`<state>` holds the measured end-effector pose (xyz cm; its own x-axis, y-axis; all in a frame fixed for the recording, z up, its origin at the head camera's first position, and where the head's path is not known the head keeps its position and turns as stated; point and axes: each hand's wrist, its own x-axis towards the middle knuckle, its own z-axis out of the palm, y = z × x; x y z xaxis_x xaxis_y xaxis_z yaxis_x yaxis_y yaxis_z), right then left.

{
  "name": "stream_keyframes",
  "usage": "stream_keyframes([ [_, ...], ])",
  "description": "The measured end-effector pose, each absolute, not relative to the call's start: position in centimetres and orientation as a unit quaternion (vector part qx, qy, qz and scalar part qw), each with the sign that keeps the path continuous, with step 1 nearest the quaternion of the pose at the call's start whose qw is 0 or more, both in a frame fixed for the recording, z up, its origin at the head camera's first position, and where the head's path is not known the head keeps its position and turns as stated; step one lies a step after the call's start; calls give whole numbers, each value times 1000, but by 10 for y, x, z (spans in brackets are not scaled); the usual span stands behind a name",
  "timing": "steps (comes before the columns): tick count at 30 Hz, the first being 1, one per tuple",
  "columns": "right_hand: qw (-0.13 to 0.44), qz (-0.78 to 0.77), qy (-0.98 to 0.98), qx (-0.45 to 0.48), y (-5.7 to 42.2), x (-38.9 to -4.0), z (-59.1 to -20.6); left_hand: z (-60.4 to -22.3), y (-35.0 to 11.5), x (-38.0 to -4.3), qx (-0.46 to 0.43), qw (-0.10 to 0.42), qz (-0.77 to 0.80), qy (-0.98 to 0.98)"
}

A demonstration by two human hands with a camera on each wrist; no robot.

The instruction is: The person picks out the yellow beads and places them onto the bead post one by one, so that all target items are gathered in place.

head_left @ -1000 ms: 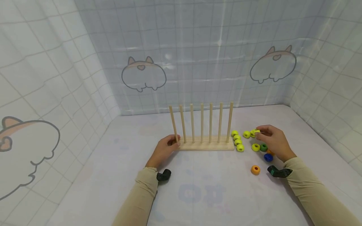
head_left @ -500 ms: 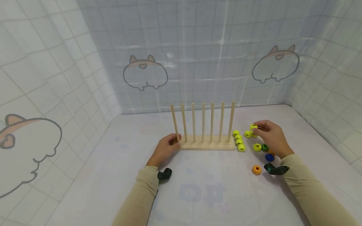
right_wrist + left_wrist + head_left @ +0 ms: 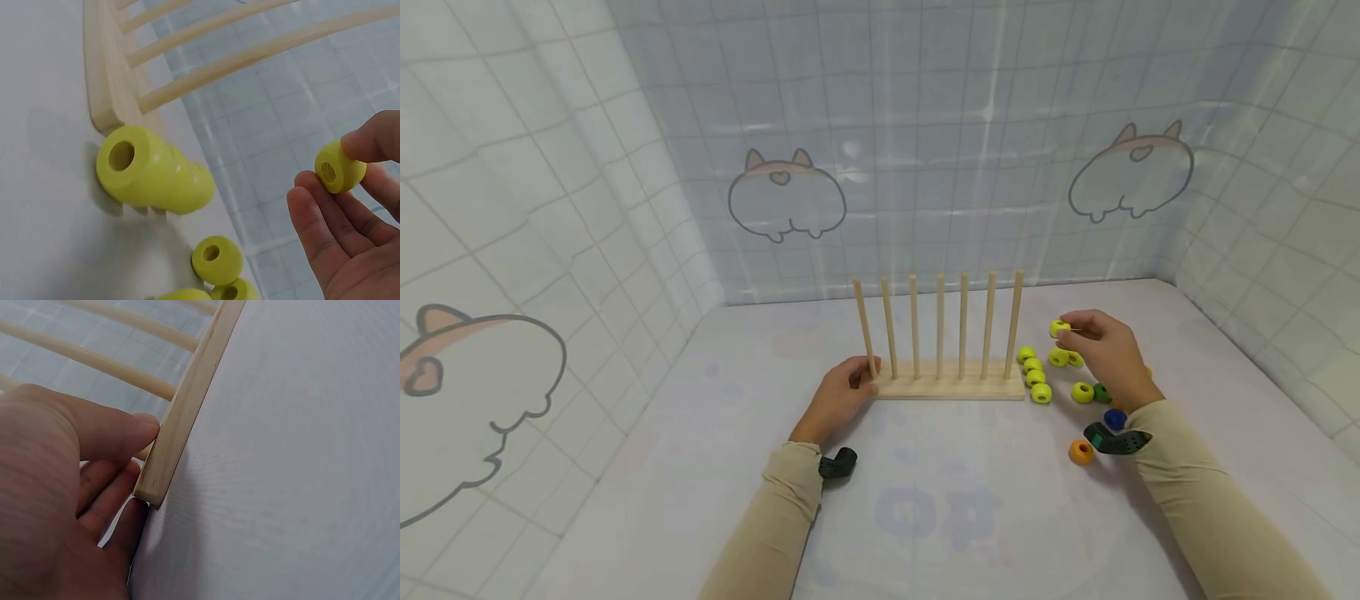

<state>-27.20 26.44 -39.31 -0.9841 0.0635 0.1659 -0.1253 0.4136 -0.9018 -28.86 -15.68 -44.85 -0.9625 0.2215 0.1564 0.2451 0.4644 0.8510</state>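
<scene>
My left hand (image 3: 837, 396) grips the left end of a wooden peg rack (image 3: 951, 387), which has a flat base and several upright bare pegs. In the left wrist view the thumb presses the base's front edge (image 3: 181, 419) near its corner. My right hand (image 3: 1108, 350) pinches a yellow bead (image 3: 340, 167) between thumb and fingers, raised above the table to the right of the rack. The bead's hole shows in the right wrist view. A row of several yellow beads (image 3: 1034, 377) stands along the rack's right end.
Two yellow beads (image 3: 1058, 357) lie below the right hand. Closer in are another yellow bead (image 3: 1082, 392), a green bead (image 3: 1101, 392), a blue bead (image 3: 1115, 419) and an orange bead (image 3: 1081, 452). A tiled-pattern curtain (image 3: 910, 150) stands behind the table.
My right hand has lifted one yellow bead from the group and moved it up and left toward the rack. The left hand keeps its grip on the rack's end.
</scene>
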Motion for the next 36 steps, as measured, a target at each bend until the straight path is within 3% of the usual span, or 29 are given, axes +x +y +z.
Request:
stream_keyframes([
  [36,100,629,-769,62,239,-277,-369,-449,-158,-291,-134,10,-494,-859],
])
